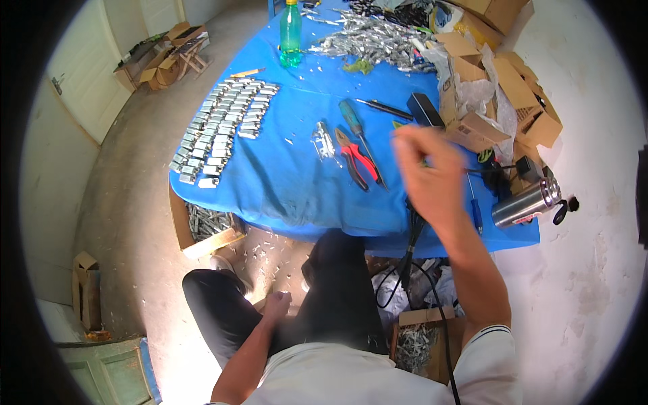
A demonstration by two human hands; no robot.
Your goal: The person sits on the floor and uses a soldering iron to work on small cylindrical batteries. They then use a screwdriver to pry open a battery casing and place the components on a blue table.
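A: Quick status pls. What is finished on the blue table (283, 182)?

B: Many small metal pieces (223, 128) lie in neat rows at the left side of the table, approx. five or six rows, reaching the front-left corner. I judge these are the finished ones. At the far end there is a big loose heap of metal parts (368, 37), not sorted, so much work is left, I think.

A: And the hands?

B: The right hand (425, 175) is raised over the table's right part, blurred. Fingers look loosely curled, but if they hold something I cannot tell. The left hand (277, 305) is low, near the knee, closed in a loose fist; what is inside, if anything, is hidden.

A: Tools?

B: Red-handled pliers (356, 160) and a blue-handled screwdriver (356, 128) lie in the middle of the table, just left of the right hand, nobody touches them. One small clear-and-metal piece (324, 142) lies beside the pliers, apart from the rows.

A: Other stuff?

B: Green bottle (291, 34) at far end, steel flask (526, 202) lying at the right edge, cardboard boxes (499, 101) on the right. Under the table a box with more metal bits (206, 223).
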